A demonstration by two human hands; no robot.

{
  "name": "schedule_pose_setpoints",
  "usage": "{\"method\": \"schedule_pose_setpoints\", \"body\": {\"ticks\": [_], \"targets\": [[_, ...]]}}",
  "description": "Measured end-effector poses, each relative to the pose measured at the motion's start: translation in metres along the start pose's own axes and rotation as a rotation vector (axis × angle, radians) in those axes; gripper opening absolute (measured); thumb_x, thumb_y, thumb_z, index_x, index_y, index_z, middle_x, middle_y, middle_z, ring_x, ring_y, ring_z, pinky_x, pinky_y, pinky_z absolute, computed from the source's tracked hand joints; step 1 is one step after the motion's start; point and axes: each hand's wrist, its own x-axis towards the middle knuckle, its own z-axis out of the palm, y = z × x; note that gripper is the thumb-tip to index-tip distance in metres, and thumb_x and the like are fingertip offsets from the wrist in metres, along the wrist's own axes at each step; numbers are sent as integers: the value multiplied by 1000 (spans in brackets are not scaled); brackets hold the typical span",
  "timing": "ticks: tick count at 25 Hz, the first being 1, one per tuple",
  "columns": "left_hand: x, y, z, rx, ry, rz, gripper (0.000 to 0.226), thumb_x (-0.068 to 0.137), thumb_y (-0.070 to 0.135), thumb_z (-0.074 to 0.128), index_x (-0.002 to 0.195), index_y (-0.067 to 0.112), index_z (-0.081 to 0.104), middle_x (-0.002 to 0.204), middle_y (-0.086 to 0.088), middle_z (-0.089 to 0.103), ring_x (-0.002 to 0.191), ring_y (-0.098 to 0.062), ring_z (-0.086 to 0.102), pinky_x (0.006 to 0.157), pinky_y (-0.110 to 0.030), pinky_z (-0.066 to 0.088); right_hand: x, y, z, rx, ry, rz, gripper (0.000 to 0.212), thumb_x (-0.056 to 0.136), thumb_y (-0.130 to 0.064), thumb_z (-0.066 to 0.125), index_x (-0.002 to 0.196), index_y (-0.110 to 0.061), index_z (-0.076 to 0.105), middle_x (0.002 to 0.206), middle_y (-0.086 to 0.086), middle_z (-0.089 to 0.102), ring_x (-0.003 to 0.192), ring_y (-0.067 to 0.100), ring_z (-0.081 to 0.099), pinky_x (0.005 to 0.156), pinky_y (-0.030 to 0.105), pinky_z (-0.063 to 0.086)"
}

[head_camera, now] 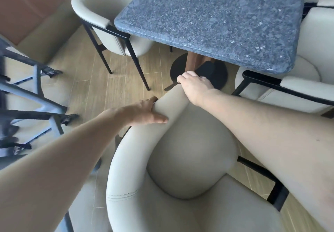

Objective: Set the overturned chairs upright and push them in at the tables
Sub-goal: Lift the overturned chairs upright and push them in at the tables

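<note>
Holding the cream armchair [180, 159] by the front end of its left armrest, both hands are closed on the padding: the left hand [144, 112] wraps the outer side with its thumb on top, and the right hand [193, 85] curls over the tip. The chair stands just short of the grey stone tabletop [216, 24], its seat facing the black pedestal base [222, 80]. It looks upright or nearly so, though its feet are hidden, so the step in hand is probably the push-in. The next move calls for squaring the seat to the table edge and sliding it forward between the 2 tucked armchairs [101, 15] [307, 80]. Another overturned chair [36, 90] waits at the left, legs up.
</note>
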Motion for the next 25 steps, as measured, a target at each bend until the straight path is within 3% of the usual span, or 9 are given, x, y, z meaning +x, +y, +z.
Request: {"method": "schedule_pose_setpoints", "body": {"ticks": [3,5,7,10,13,15,18,22,25], "targets": [[3,-16,-9,71,151,-26,77,77,67,66,138,31,37,124,4,55,104,-24,60,83,-39,53,14,-15,9,40,-19,41,75,82,8,58,146,-17,28,158,-3,20,151,14,4,107,44,40],[5,-26,-10,208,277,4,92,76,68,65,148,31,23,132,4,44,113,-27,56,80,-39,50,24,-31,13,102,-45,112,85,84,3,59,153,-19,14,164,-7,2,152,16,2,109,43,38],[6,-44,-6,375,324,9,116,72,61,73,155,29,-1,135,-1,37,118,-29,50,75,-39,47,37,-50,10,196,-102,183,87,86,-1,55,156,-22,7,165,-8,-3,149,22,16,104,40,41],[20,-75,-14,384,321,-64,129,70,50,78,153,39,-20,132,-7,39,112,-30,53,76,-39,49,45,-71,8,241,-167,284,70,88,-8,53,150,-18,21,155,3,22,129,31,45,87,38,45],[54,-108,-47,308,312,-83,125,70,39,79,154,42,-13,129,-7,43,107,-32,58,76,-41,52,13,-86,46,291,-222,280,49,92,-22,55,138,-17,37,140,6,32,118,32,51,86,39,46],[81,-132,-72,258,297,-107,121,70,35,81,155,43,-4,130,-5,47,105,-32,60,76,-41,52,-28,-91,86,356,-333,262,53,94,-30,54,142,-22,35,140,3,31,119,28,52,91,39,47],[120,-170,-98,183,278,-133,118,69,30,84,156,43,6,139,-5,50,112,-33,60,89,-44,54,-82,-74,140,301,-491,359,57,94,-38,50,147,-28,29,148,0,27,130,23,46,98,37,45],[165,-213,-114,133,245,-132,121,69,29,87,157,43,6,146,-8,47,125,-34,53,102,-48,48,-89,-59,173,164,-482,412,51,96,-43,43,145,-32,32,142,-7,36,129,14,45,99,31,38],[189,-233,-122,84,250,-111,121,69,28,88,158,41,8,147,-9,48,127,-32,51,102,-46,49,-74,-72,190,3,-456,478,51,95,-52,37,143,-37,34,138,-15,41,133,5,40,113,40,22]]}}
